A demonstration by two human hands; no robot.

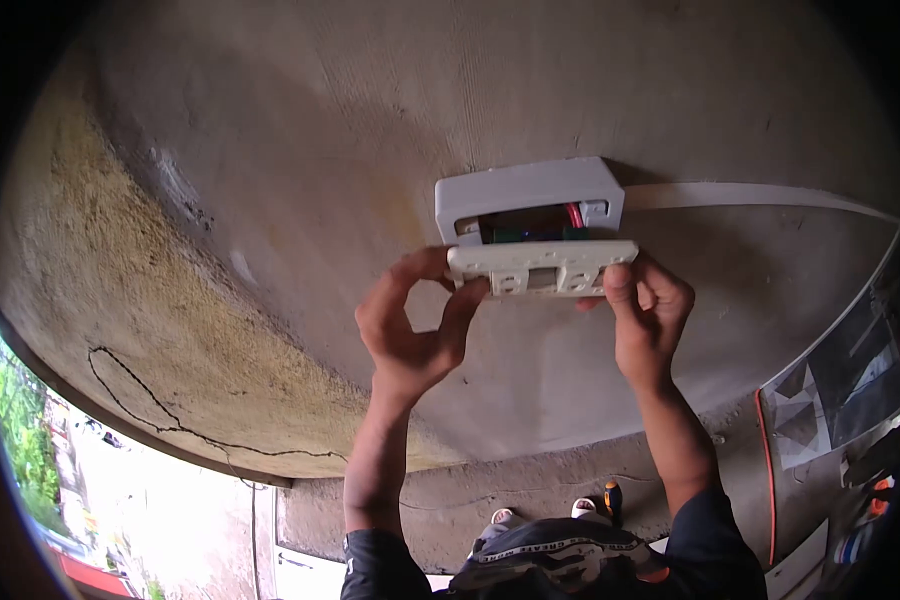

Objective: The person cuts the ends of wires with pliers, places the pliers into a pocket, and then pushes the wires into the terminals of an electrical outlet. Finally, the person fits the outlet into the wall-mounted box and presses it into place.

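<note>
White plastic plate [530, 256], head view: held just beside open side of wall box [525, 187], contact unclear. Probably light, stiff, smooth, perhaps brittle at thin edges (red wire [575, 214] shows inside box); best gripped by short ends. Left hand [408, 335] pinches left end, thumb and finger curled; right hand [647, 322] pinches right end, thumb on face.

You face a grey-brown plastered wall [300, 150] that gives way, on your left, to a rough yellowish stretch [220, 330]. Glaring daylight [180, 510] fills the lower left, with green foliage [22, 425] outside. Below you lies a bare, dusty floor [550, 482]; on your right, an orange cord [766, 460] runs along it.
</note>
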